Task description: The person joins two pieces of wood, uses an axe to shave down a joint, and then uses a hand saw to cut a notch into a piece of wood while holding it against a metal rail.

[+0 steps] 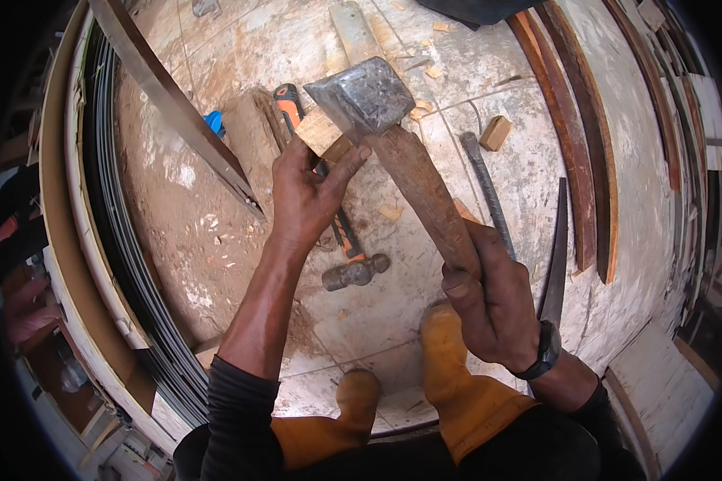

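Far to the left of both hands, a bundle of thin dark rods [108,152] runs along a pale board edge. Nearer, up and left of the left hand, a long dark bar [172,104] slants across the dusty floor [241,48], with a small bright blue object [214,122] just beside it.

The left hand [306,192] grips a small, pale block of wood [321,132] between thumb and fingers; the block rises past the fingertips. Behind this hand and block, on the floor, lies a hammer [359,273] with an orange and black handle, its rounded steel head below and to the right of the hand.

Between and above the hands is the worn metal head of an axe [365,94], overlapping the block's right side; whether they touch cannot be told. Its thick wooden handle slopes down to the right hand [493,309], which is wrapped around the lower end. The hands are apart. Below and between them are two yellow-tan boots [445,341].

Above the right hand lie a dark ridged rod [488,188] and a second, smaller wood block [496,133]; farther right are reddish-brown planks [582,152].
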A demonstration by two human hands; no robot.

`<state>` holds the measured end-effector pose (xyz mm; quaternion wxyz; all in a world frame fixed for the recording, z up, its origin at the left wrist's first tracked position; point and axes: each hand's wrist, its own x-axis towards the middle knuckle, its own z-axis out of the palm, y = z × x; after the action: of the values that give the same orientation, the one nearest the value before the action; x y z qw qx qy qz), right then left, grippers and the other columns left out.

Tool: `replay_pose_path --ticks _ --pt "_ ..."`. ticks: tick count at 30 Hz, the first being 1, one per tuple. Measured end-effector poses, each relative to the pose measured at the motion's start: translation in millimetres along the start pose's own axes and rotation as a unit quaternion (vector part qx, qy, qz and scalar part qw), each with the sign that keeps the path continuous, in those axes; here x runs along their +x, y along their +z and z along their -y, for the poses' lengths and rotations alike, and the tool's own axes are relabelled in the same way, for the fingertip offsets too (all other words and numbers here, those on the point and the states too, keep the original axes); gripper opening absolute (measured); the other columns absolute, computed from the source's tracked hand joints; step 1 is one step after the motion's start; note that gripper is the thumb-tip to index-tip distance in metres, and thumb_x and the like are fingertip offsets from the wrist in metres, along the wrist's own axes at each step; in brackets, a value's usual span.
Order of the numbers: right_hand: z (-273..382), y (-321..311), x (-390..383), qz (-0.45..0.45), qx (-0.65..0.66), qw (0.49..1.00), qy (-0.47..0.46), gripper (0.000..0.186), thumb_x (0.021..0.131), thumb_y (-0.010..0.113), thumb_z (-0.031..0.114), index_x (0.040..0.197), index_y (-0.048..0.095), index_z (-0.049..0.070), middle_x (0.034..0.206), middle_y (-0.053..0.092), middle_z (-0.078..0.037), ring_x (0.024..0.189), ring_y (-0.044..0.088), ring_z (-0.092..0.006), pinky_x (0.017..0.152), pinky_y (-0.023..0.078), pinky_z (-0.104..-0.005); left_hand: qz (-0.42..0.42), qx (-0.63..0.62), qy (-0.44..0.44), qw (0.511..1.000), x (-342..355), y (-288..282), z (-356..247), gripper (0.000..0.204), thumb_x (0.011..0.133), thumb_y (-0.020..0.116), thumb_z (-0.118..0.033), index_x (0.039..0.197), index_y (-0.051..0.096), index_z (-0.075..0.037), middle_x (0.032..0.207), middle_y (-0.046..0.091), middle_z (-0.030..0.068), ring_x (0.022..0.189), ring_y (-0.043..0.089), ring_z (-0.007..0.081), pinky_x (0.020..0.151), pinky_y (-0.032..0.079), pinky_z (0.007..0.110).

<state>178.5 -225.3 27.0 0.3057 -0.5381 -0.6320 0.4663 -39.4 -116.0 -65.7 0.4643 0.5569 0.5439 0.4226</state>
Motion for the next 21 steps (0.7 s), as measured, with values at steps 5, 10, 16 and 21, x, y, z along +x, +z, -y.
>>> replay_pose_path --ticks 5,10,16,21 --pt "5.8 2.5 0.4 -0.002 -0.002 1.0 -0.001 0.049 0.099 0.062 0.025 0.135 0.045 -0.004 0.101 0.066 -0.025 0.082 0.071 -0.038 0.069 0.055 -0.0419 -0.002 0.02 0.016 1.0 -0.5 -7.6 -1.3 0.036 0.088 0.077 -0.008 0.118 0.061 0.002 0.106 0.073 0.0126 0.093 0.069 0.0149 0.074 0.056 0.029" --pt "8.2 1.9 -0.7 0.003 -0.023 0.999 0.037 0.046 0.097 0.063 0.024 0.131 0.047 -0.003 0.096 0.066 -0.025 0.08 0.07 -0.0408 0.068 0.055 -0.0433 0.005 -0.013 0.025 1.0 -2.8 -4.7 -1.2 0.036 0.088 0.076 -0.005 0.121 0.06 0.003 0.108 0.072 0.0138 0.096 0.069 0.0158 0.076 0.057 0.03" --pt "1.8 -2.8 -3.6 0.001 -0.032 0.999 -0.025 0.045 0.095 0.066 0.021 0.129 0.048 -0.002 0.092 0.067 -0.024 0.077 0.071 -0.0382 0.065 0.055 -0.0414 -0.008 0.059 0.051 0.997 -0.8 -7.2 -15.7 0.04 0.089 0.073 -0.003 0.127 0.058 0.001 0.109 0.072 0.0151 0.097 0.07 0.0179 0.077 0.058 0.033" --pt "-9.3 10.9 1.5 -0.004 -0.011 0.998 0.065 0.042 0.093 0.067 0.017 0.126 0.049 -0.002 0.082 0.066 -0.02 0.072 0.071 -0.0352 0.064 0.054 -0.0407 -0.007 0.116 0.089 0.989 -7.6 -7.6 4.6 0.034 0.09 0.071 -0.005 0.122 0.061 0.0 0.104 0.073 0.0137 0.089 0.07 0.0145 0.071 0.056 0.032"
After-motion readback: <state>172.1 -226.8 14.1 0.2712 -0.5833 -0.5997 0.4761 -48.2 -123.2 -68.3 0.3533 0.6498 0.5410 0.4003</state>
